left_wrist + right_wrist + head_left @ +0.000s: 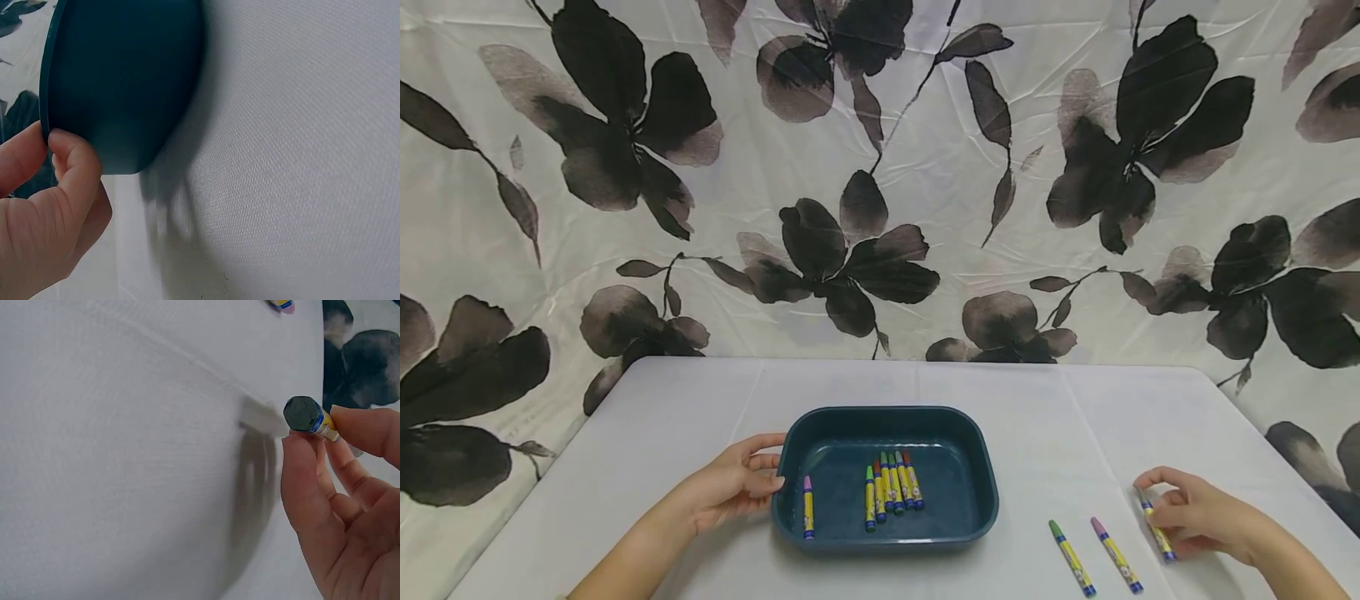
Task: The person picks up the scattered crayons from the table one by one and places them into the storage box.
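At the left end of the dark teal tray (883, 546), my left hand (730, 479) pinches the rim between thumb and fingers. The left wrist view shows this left hand (56, 206) on the edge of the tray (125, 75). Inside the tray lie a pink crayon (808, 508) and a cluster of several crayons (892, 483), some green and some red-tipped. Over at the right, my right hand (1206, 512) pinches a crayon (1159, 533) in a yellow and blue wrapper. In the right wrist view the dark end of this crayon (302, 414) faces the camera, held between thumb and fingers.
On the white table (715, 408), between tray and right hand, lie a green crayon (1072, 558) and a pinkish-purple crayon (1116, 556). Behind the table's far edge hangs a white cloth (955, 200) with dark flowers.
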### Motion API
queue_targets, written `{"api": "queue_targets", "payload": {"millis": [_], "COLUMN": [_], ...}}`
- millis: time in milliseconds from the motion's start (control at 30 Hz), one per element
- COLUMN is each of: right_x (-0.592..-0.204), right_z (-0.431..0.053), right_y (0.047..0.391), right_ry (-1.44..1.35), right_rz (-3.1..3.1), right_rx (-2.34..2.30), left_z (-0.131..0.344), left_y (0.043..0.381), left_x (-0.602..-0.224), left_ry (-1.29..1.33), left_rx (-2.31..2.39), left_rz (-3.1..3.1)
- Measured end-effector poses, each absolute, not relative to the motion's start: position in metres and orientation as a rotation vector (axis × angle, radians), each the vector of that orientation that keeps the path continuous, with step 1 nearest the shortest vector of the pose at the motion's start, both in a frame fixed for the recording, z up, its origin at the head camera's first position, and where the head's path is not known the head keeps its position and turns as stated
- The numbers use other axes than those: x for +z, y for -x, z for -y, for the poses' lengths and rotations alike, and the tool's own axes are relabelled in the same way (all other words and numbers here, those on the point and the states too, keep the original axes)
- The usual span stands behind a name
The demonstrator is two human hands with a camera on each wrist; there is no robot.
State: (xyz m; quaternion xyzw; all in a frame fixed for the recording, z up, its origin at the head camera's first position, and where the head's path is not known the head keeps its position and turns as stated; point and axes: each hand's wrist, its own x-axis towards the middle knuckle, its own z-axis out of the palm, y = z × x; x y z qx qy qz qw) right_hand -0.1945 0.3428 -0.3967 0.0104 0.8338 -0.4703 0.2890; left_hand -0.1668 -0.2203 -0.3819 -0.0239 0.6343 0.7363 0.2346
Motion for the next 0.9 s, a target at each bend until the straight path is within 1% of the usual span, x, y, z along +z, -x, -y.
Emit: {"api": "queue_targets", "payload": {"millis": [267, 667, 900], "right_x": [-0.383, -0.361, -0.354], "right_z": [-0.337, -0.326, -0.308], "right_y": [0.206, 0.22, 0.225], "right_ry": [0.109, 0.236, 0.275], "right_rz": [-1.981, -1.907, -1.85], "right_rx": [-1.501, -1.558, -1.61], "left_z": [0.22, 0.221, 0.221], "left_y": [0.166, 0.167, 0.166], "left_x": [-0.381, -0.382, -0.383], "left_ry": [0.071, 0.062, 0.061], "left_rx": [2.018, 2.016, 2.015], "left_rz": [-1.749, -1.743, -1.744]}}
